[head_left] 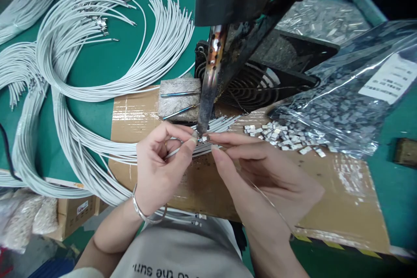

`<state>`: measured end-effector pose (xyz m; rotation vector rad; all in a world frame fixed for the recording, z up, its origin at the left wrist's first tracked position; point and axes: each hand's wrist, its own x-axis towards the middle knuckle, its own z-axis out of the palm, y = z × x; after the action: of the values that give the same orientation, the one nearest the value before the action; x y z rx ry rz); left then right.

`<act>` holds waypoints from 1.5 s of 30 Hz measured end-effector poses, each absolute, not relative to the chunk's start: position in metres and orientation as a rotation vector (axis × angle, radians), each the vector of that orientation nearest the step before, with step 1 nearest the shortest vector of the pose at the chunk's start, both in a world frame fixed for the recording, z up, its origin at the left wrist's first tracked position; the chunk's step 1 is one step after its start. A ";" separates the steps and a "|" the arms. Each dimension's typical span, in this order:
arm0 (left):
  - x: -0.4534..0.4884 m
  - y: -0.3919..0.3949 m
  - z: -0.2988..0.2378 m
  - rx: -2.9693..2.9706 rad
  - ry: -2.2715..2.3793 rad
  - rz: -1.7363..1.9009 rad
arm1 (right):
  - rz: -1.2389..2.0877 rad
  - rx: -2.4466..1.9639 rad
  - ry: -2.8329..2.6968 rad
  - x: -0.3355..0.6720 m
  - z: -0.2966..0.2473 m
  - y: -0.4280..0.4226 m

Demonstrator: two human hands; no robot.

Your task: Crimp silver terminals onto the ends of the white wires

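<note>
My left hand (pixel 164 169) pinches a white cable (pixel 173 153) between thumb and fingers, its end close under the hot tip. That tip belongs to a soldering iron (pixel 211 76) with a perforated metal sleeve, pointing down from a black mount. A small white-and-metal connector piece (pixel 204 138) sits at the tip, between both hands' fingertips. My right hand (pixel 257 173) is closed, thumb near index finger, on a thin solder wire (pixel 269 202) that runs back across the palm to the wrist. Its fingertips partly hide the wire's front end.
Loose connectors (pixel 286 137) lie on the cardboard (pixel 339 200) to the right, beside a plastic bag of parts (pixel 329 108). A black fan (pixel 250 84) stands behind the iron, next to a worn block (pixel 179 100) bearing two thin rods. Bundles of white cables (pixel 97 87) fill the left.
</note>
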<state>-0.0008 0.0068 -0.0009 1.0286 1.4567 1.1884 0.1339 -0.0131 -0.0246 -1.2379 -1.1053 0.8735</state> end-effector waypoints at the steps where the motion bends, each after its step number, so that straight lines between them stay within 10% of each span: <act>1: -0.001 0.007 -0.001 1.030 1.453 1.189 | 0.874 -1.240 -1.102 0.134 -0.025 -0.013; 45: -0.005 0.006 -0.002 1.051 1.422 1.171 | 0.814 -1.216 -1.204 0.136 -0.030 -0.014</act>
<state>-0.0050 0.0056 -0.0025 1.0508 1.4222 1.1705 0.1357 -0.0144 -0.0300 -1.2165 -1.2042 0.8144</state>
